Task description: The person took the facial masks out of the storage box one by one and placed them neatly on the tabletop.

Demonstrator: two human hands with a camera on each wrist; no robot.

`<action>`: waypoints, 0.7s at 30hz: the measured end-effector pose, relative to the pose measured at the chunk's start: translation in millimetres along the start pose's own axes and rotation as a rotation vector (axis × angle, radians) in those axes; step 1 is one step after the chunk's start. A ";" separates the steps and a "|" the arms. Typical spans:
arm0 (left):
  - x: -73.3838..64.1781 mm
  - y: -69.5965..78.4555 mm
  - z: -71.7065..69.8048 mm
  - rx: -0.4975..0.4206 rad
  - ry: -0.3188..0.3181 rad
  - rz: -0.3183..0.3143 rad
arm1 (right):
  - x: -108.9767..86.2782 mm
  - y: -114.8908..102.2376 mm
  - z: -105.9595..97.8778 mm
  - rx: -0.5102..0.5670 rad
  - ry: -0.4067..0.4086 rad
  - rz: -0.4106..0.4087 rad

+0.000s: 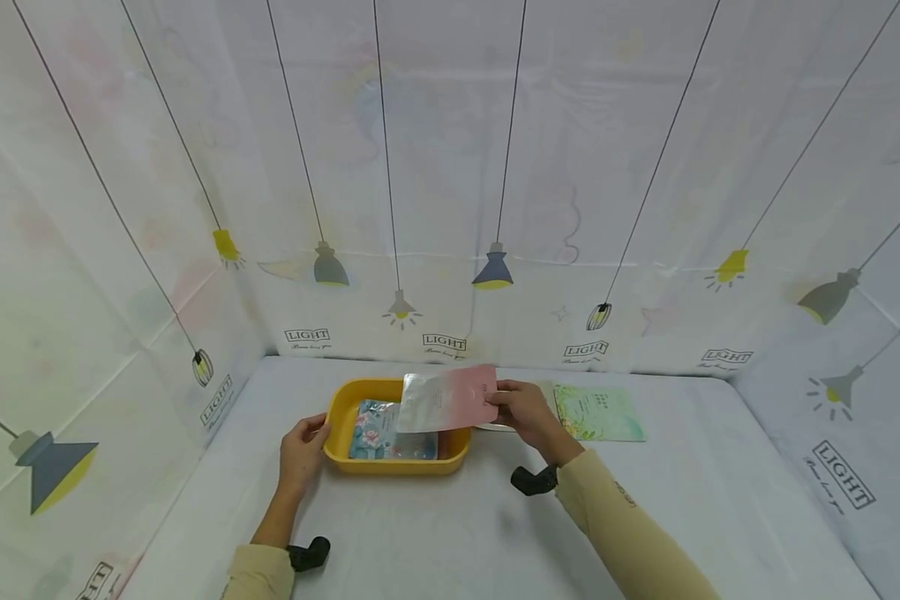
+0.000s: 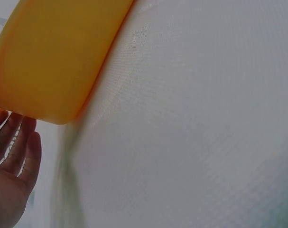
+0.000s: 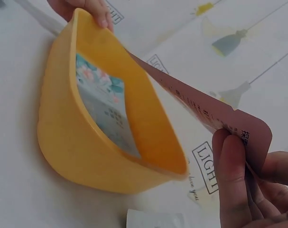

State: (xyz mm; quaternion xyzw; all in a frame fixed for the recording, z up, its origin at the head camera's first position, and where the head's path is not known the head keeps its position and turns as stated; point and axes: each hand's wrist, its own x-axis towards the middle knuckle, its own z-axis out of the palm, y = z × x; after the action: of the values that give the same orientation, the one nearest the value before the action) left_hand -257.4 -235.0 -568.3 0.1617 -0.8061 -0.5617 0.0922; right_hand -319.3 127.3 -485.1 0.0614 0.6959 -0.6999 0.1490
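Observation:
A yellow plastic basin stands on the white-covered table. My left hand holds it by the left end, thumb at the rim and fingers along the outer wall; these fingers show under the basin's wall in the left wrist view. My right hand pinches a flat pink-and-silver foil packet by its pink end, between thumb and fingers. The packet is tilted over the right part of the basin. Inside the basin lies a blue floral packet, partly covered by the pink one in the head view.
To the right of the basin a green floral packet lies flat on the table. A pale packet shows beside the basin in the right wrist view. Behind the table hangs a white cloth printed with lamps.

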 end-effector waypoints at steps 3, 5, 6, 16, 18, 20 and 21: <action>0.0 -0.4 0.1 -0.001 0.000 0.001 | -2.2 0.1 -9.7 0.008 -0.002 0.010; -0.2 -0.2 0.3 0.001 0.001 0.003 | -5.0 -0.1 -16.3 0.009 -0.005 0.013; -0.3 0.1 0.4 0.004 0.002 0.004 | -6.6 -0.4 -19.5 0.010 -0.001 0.017; -2.7 0.9 0.7 0.007 0.009 0.013 | -16.3 9.0 -56.7 0.026 0.001 0.014; -3.8 1.7 0.9 0.006 0.015 0.018 | -18.0 11.4 -63.4 0.027 0.007 0.019; -4.5 2.1 0.9 0.006 0.020 0.022 | -19.9 13.6 -70.2 0.029 0.010 0.026; -4.8 2.6 0.8 0.007 0.021 0.020 | -20.8 14.9 -73.6 0.031 0.011 0.029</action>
State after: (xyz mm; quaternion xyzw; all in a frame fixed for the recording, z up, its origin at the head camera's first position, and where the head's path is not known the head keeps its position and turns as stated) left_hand -253.7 -231.7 -566.0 0.1600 -0.8086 -0.5562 0.1055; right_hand -304.1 203.1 -495.0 0.0777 0.6848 -0.7080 0.1543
